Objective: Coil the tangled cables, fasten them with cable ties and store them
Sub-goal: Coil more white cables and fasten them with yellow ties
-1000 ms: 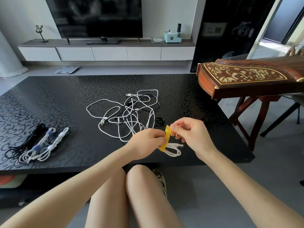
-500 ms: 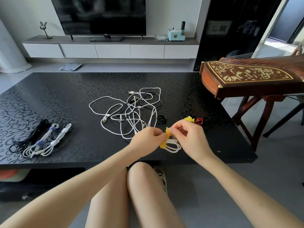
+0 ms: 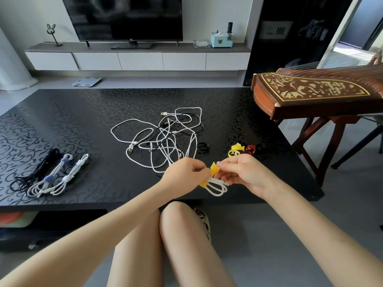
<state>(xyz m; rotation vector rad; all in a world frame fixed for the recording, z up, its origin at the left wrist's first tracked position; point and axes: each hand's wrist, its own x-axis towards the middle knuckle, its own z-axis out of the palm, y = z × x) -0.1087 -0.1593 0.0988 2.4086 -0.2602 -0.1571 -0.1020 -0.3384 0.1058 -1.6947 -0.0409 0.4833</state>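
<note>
Head view: both hands meet over the near edge of the black table [image 3: 83, 121]. L hand [image 3: 184, 172] has fingers curled, pinching the yellow cable tie [image 3: 213, 169] and the small coiled white cable [image 3: 217, 188], whose loops hang just below and between the two hands. R hand [image 3: 244, 172] pinches the tie's upper end w/ thumb and fingertips, other fingers curled under (how far the tie wraps the coil can't be told).

Beyond the L hand, touching nothing held, lies the tangled pile of cables [image 3: 165, 137], white and black. Just beyond the R hand sit spare ties [image 3: 238, 150], yellow, red and black. Well off to the L of the L hand: three finished bundles [image 3: 51, 175], side by side. Far R of the R hand, a wooden zither [image 3: 310, 92] on a stand.
</note>
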